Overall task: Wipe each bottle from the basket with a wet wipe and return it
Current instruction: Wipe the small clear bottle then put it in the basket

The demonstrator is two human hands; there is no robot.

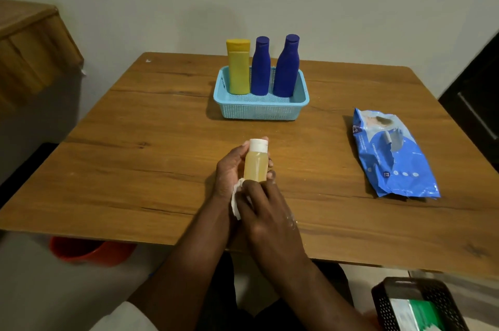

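Observation:
A small clear bottle (256, 166) of yellowish liquid with a white cap is held upright above the table's near middle. My left hand (229, 171) grips it from the left, fingers curled behind it. My right hand (266, 212) holds a white wet wipe (235, 199) against the bottle's lower part. At the far middle stands a light blue mesh basket (260, 109). In it stand a yellow bottle (238, 67) and two dark blue bottles (260, 66) (287, 66).
A blue wet wipe pack (391, 152) lies on the wooden table (135, 158) at the right. A black basket (421, 303) sits low at the near right. A red bucket (89, 251) stands under the table's left edge. A wooden cabinet (29, 47) is at the far left.

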